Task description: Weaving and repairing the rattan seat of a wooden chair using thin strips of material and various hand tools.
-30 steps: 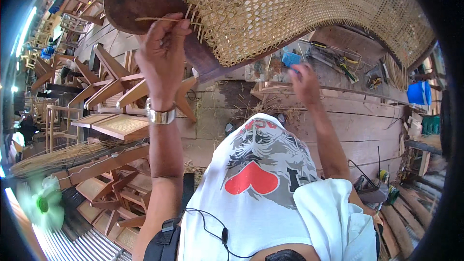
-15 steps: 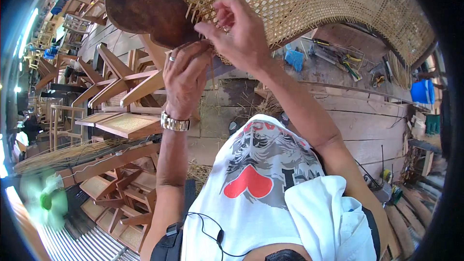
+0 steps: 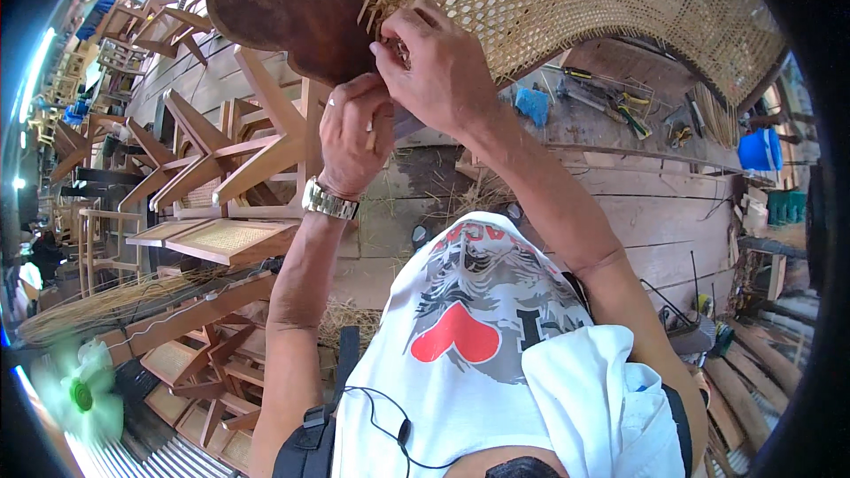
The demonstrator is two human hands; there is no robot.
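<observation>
A woven cane panel in a dark, scalloped wooden frame stretches across the top of the view. Loose cane ends stick out of the weave beside the wood. My left hand is closed at the frame's lower edge, its fingers curled, with a bit of pale cane strand showing between them. Just above and to the right, my right hand is closed in a pinch at the panel's edge beside the loose ends. Its fingers mostly hide the strand there.
On a low wooden bench to the right lie a blue cloth, pliers and other tools, with a blue bucket beyond. Wooden chair frames crowd the left. A green fan spins at lower left.
The panel and frame have shifted slightly in view. My left hand has turned and moved a little right; my right hand's fingers have come down closer to the panel's edge.
</observation>
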